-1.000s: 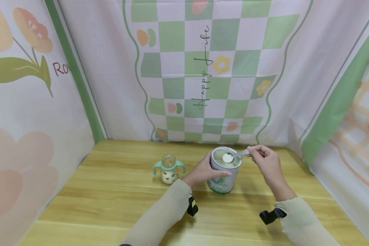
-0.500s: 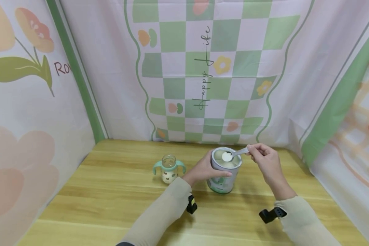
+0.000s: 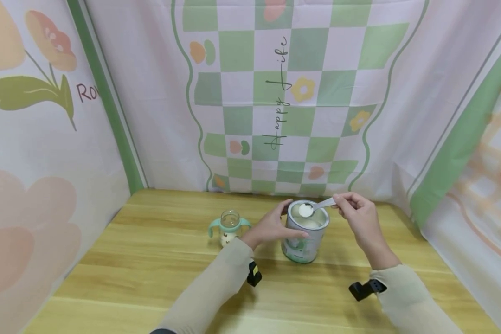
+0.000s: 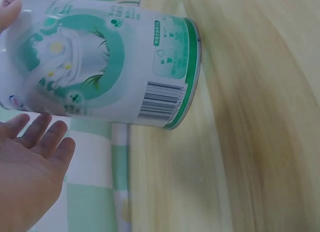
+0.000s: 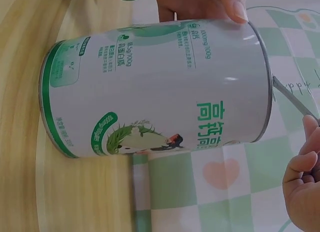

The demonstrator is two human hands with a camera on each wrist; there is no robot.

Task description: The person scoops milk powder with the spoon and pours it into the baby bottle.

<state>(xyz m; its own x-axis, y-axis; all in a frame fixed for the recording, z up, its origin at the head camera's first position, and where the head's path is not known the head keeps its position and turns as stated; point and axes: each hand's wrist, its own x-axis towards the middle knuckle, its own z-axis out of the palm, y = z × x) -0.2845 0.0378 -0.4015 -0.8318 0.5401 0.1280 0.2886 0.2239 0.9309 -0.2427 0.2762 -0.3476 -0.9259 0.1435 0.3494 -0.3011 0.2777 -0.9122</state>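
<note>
From my remote station I record the can (image 3: 302, 239) upright on the table (image 3: 150, 260), with the left hand (image 3: 270, 227) spread at its left side, fingers extended and parted; whether they bear on its wall, I cannot tell. At the can's right, I find the right hand (image 3: 358, 220) pinching the handle of a spoon (image 3: 324, 203), its bowl over the can's mouth bearing white powder (image 3: 306, 210); left of the can stands a two-handled bottle (image 3: 230, 229), partly behind the left sleeve (image 3: 217, 278).

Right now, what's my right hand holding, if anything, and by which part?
Your right hand pinches the spoon by its handle, near the outer end.
</note>
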